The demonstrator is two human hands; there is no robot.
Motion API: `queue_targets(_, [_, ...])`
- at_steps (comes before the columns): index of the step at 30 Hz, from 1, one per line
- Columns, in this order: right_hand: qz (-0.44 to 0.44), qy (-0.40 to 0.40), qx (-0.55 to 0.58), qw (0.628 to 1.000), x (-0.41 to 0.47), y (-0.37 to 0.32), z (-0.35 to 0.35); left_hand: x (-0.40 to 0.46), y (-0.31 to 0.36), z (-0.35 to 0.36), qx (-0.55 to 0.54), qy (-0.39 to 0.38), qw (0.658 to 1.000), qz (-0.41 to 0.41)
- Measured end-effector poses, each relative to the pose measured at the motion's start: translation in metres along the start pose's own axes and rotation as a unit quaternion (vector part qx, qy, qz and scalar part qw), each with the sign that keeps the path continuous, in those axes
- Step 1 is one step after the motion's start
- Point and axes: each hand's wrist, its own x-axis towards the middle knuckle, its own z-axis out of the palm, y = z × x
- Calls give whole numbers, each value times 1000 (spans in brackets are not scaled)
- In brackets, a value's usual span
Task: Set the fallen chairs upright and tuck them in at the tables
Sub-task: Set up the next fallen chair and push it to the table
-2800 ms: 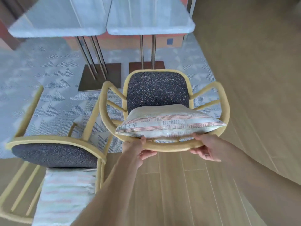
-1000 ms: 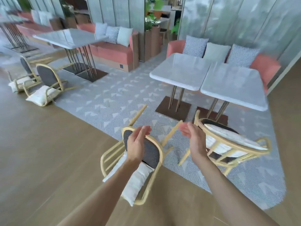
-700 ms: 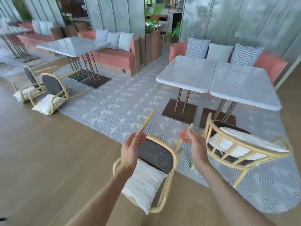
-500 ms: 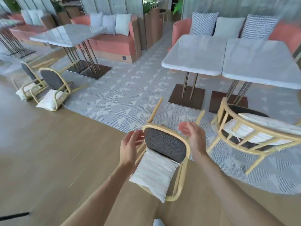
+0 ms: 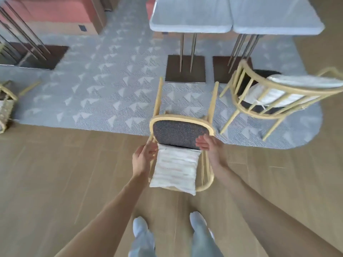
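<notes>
Spread fingers (image 5: pixel 201 144) of both hands flanking fallen chair (image 5: pixel 178 134) at rug edge (image 5: pixel 104 127).

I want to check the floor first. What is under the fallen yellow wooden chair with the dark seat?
Under the fallen yellow wooden chair lies wooden plank floor; its two visible legs point out over the grey patterned rug. Its striped cushion covers the floor directly beneath.

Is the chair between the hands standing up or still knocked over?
Knocked over. The chair lies on its back, two legs pointing along the floor toward the tables, its cushion facing up.
</notes>
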Motion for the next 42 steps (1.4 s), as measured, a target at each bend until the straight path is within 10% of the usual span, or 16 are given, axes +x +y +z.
queue_targets(16, [202, 170, 34, 964, -15, 194, 60, 124, -158, -60, 78, -51, 981, -168])
queue_targets(32, [389, 106, 16, 915, 152, 608, 76, 284, -536, 4, -12, -76, 915, -397])
queue_targets(42, [433, 175, 83, 880, 220, 738, 87, 364, -677, 24, 12, -59, 895, -441])
